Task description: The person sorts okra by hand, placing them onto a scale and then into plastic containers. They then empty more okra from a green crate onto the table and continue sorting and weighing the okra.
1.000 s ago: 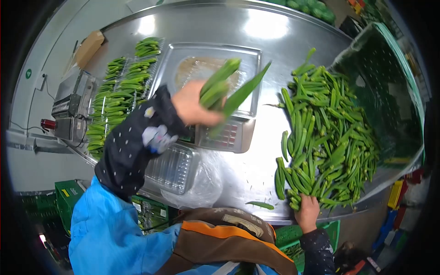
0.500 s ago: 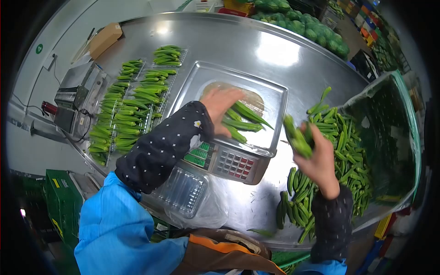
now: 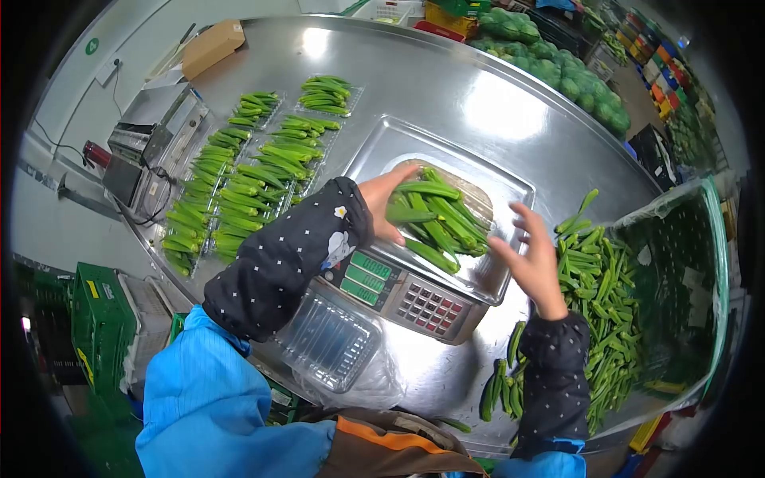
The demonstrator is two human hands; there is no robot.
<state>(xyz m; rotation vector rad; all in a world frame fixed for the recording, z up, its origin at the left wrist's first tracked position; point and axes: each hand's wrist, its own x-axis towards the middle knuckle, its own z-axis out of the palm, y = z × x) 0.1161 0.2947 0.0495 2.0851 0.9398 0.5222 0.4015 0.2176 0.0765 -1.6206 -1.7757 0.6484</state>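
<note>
A small pile of okra point(image 3: 442, 219) lies on the steel pan of a scale point(image 3: 498, 187). My left hand point(image 3: 384, 203) is at the pile's left side, thumb and fingers spread around the okra ends. At the pile's right, my right hand point(image 3: 532, 259) is open over the pan's edge, fingers apart and nothing in them. Below the pan are the scale's lit green display point(image 3: 366, 279) and its keypad point(image 3: 430, 307). A large heap of loose okra point(image 3: 602, 311) spreads to the right of my right hand.
Clear trays of okra point(image 3: 291, 147) stand in rows at the left. Stacked empty clear trays point(image 3: 331, 338) lie in front of the scale. A green crate point(image 3: 709, 271) is at the far right, a cardboard box point(image 3: 213, 49) at the back left, and bagged green produce point(image 3: 558, 68) beyond the table.
The okra that my right hand held is now on the scale pan, making the pile bigger. My right hand has opened and moved beside the pile. The whole view has shifted slightly.
</note>
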